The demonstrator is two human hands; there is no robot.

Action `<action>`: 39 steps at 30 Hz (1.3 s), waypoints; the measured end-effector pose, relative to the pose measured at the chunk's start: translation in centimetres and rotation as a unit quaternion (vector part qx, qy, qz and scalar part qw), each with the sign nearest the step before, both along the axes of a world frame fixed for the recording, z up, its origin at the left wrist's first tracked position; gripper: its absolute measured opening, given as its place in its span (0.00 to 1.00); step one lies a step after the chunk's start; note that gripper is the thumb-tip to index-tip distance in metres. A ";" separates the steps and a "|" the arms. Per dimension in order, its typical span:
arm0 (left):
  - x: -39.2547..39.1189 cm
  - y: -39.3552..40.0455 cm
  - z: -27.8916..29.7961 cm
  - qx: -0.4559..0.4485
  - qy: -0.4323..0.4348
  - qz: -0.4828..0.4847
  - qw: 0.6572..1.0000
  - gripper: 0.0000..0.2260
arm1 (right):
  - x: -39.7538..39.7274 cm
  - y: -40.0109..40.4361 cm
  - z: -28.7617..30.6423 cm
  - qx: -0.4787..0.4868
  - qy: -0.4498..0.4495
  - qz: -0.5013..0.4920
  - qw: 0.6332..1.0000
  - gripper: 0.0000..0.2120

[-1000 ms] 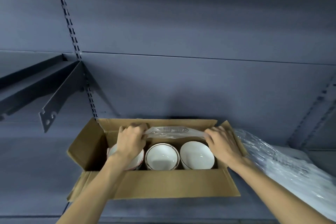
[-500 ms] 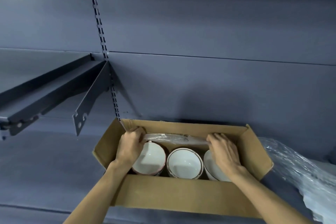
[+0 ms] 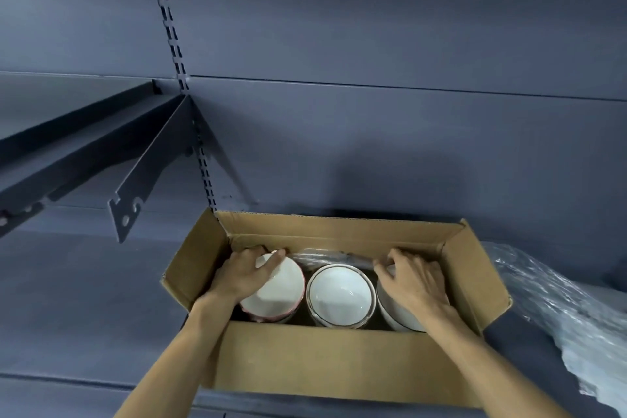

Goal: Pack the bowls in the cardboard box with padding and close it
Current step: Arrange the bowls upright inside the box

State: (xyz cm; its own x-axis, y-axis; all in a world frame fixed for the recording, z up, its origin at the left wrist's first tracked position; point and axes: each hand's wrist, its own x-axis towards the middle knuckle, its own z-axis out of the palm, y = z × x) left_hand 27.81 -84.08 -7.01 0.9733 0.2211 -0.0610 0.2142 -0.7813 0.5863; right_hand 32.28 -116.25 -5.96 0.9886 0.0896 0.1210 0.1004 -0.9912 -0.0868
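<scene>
Three white ceramic bowls (image 3: 340, 295) sit in the open brown cardboard box (image 3: 339, 360); the left hand (image 3: 241, 273) and right hand (image 3: 414, 282) pinch a clear plastic padding strip (image 3: 330, 257) behind them; closing remains.

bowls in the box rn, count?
3, side by side in the cardboard box: left bowl under the left hand, middle bowl uncovered, right bowl mostly under the right hand. More below could be hidden.
</scene>
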 end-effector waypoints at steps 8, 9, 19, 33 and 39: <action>0.0 -0.6 1.0 -0.032 0.048 0.054 0.997 0.38 | 0.0 -0.2 -0.1 0.081 0.076 -0.073 0.991 0.30; 0.1 -0.6 1.2 -0.030 0.049 0.058 0.997 0.39 | 0.1 -0.3 -0.1 0.091 0.080 -0.077 0.990 0.31; 0.2 -0.8 0.9 -0.018 -0.046 0.061 0.997 0.22 | 0.2 -0.5 0.3 0.116 0.019 -0.113 0.987 0.28; -2.0 -9.6 6.7 0.072 -0.258 -0.088 0.959 0.07 | -4.5 -5.2 6.0 0.201 -0.142 0.177 0.953 0.08; -1.2 -19.3 9.6 0.024 -0.306 -0.175 0.935 0.03 | -7.8 -13.6 9.4 0.277 -0.255 0.070 0.924 0.06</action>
State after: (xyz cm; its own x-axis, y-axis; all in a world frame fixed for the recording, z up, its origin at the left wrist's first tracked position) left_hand 26.61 -103.41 2.57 0.8359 -0.1300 0.5332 -0.4247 -0.7687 0.4783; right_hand 24.50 -129.85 3.42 0.7743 -0.0018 0.6329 0.3924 -0.7832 -0.4823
